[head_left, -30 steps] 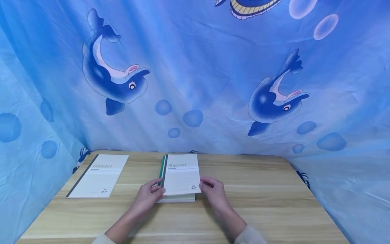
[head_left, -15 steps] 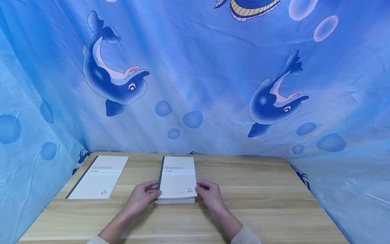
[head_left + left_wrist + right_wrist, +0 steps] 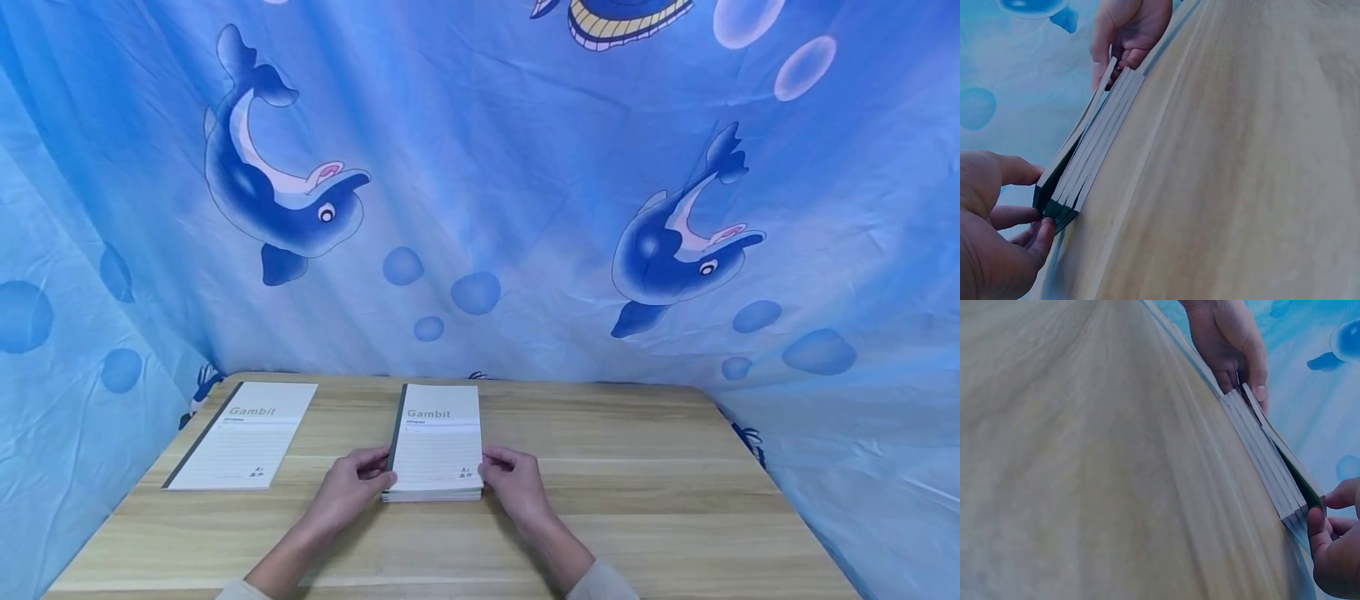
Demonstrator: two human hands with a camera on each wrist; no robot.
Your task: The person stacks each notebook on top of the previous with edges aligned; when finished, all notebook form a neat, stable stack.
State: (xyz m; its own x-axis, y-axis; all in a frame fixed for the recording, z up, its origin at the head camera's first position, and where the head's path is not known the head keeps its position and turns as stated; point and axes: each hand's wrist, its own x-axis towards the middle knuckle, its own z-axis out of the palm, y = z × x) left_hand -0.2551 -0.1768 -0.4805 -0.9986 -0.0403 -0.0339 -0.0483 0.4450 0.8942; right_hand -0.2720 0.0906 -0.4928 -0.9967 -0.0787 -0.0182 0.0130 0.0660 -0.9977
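Note:
A white notebook (image 3: 437, 437) marked "Gambit", with a dark spine strip, lies over a small stack of notebooks (image 3: 432, 497) in the middle of the table. My left hand (image 3: 347, 487) pinches its spine edge near the front corner. At the opposite edge, my right hand (image 3: 519, 483) pinches it between thumb and fingers. Both wrist views show this top notebook (image 3: 1079, 130) tilted slightly off the stack (image 3: 1265, 459), a thin dark wedge of gap between them. The edges of the stacked notebooks sit nearly flush. Some fingertips are hidden behind the notebook's sides.
Another matching "Gambit" notebook (image 3: 251, 433) lies flat to the left on the wooden table (image 3: 637, 500). A blue curtain (image 3: 510, 167) printed with dolphins and bubbles hangs right behind the table's far edge.
Both hands have brought the top notebook slightly left and toward the front, lowering it over the stack. The green spine that showed at its left is now covered. The left-hand notebook stays put.

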